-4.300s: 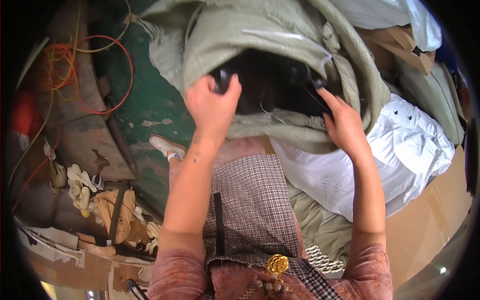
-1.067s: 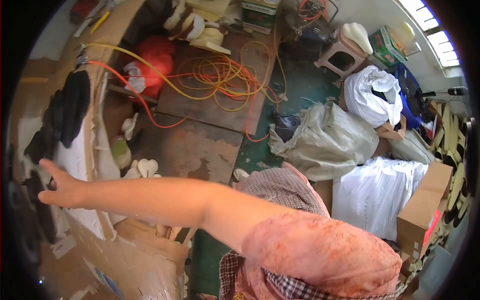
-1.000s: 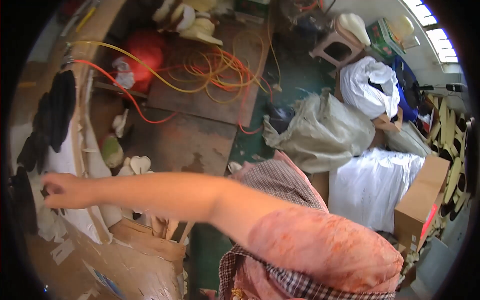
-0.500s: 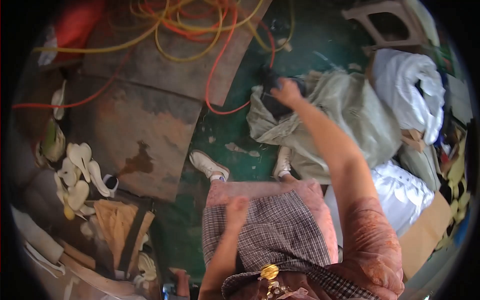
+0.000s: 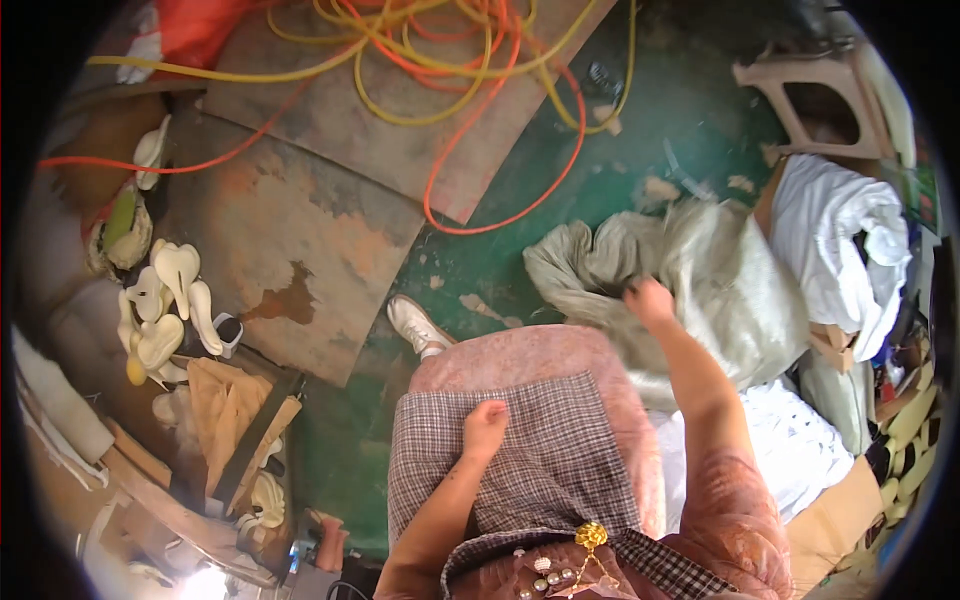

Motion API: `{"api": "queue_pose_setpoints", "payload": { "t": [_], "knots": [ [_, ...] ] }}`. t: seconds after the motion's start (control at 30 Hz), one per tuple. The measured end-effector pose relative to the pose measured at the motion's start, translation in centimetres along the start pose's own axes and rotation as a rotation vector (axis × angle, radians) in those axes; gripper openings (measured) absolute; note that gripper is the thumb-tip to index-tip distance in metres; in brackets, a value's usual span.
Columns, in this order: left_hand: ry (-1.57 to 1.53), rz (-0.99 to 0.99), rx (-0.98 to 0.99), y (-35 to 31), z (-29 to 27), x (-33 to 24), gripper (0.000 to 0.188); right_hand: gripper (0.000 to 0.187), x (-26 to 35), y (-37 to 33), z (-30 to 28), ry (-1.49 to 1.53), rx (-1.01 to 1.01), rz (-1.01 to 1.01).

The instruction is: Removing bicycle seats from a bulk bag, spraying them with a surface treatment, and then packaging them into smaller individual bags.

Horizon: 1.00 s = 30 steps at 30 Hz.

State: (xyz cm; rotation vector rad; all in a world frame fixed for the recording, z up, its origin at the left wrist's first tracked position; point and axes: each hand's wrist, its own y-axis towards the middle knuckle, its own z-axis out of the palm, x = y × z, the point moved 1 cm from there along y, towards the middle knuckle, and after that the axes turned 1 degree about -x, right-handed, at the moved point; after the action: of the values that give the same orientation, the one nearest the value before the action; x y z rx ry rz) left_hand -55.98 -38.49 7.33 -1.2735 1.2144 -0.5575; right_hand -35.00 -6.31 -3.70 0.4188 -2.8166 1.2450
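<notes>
One right hand (image 5: pixel 655 302) of yours at a grey-green sack (image 5: pixel 745 290), one left hand (image 5: pixel 486 428) over your checked apron (image 5: pixel 550 430).

The sack lies slack on the green floor (image 5: pixel 470 268), ahead and to the right of your lap, and your right hand is at its rumpled mouth; the view is dark around those fingertips, so whether they grip anything cannot be told. Your left fingers are curled into a loose fist. Orange and yellow hoses (image 5: pixel 428 120) loop beyond the sack to the left, and a crumpled white bag (image 5: pixel 840 250) sits just beside it on the right.
</notes>
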Motion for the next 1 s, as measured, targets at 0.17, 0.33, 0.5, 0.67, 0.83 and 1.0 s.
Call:
{"api": "queue_pose_setpoints", "payload": {
  "t": [0.17, 0.33, 0.5, 0.67, 0.83, 1.0],
  "knots": [
    [-0.082, 0.072, -0.052, -3.1, -4.7, -6.6, 0.016, 0.036, -30.9, -23.4, -12.9, -0.204, -0.353, 0.467],
    [-0.188, 0.212, -0.214, -8.1, -11.4, -14.8, 0.009, 0.049, -35.4, -41.4, -25.9, 0.514, -1.042, 1.151],
    [-0.077, 0.481, -0.284, -11.4, -19.0, -20.0, 0.018, 0.015, -7.2, -38.6, -40.8, -0.095, -0.77, 0.262],
    [-0.086, 0.883, -0.44, -21.2, -29.0, -31.8, 0.023, 0.008, 22.5, -36.2, -47.7, -0.154, -0.967, -0.647],
    [-0.027, 1.154, -0.551, -35.2, -42.3, -35.1, 0.052, 0.004, 54.6, -41.0, -53.7, 0.216, -0.539, -1.501],
    [-0.156, 1.261, -0.788, -41.2, -49.9, -35.8, 0.068, 0.006, 73.7, -45.5, -52.8, 0.394, 0.093, -1.943]
  ]
}}
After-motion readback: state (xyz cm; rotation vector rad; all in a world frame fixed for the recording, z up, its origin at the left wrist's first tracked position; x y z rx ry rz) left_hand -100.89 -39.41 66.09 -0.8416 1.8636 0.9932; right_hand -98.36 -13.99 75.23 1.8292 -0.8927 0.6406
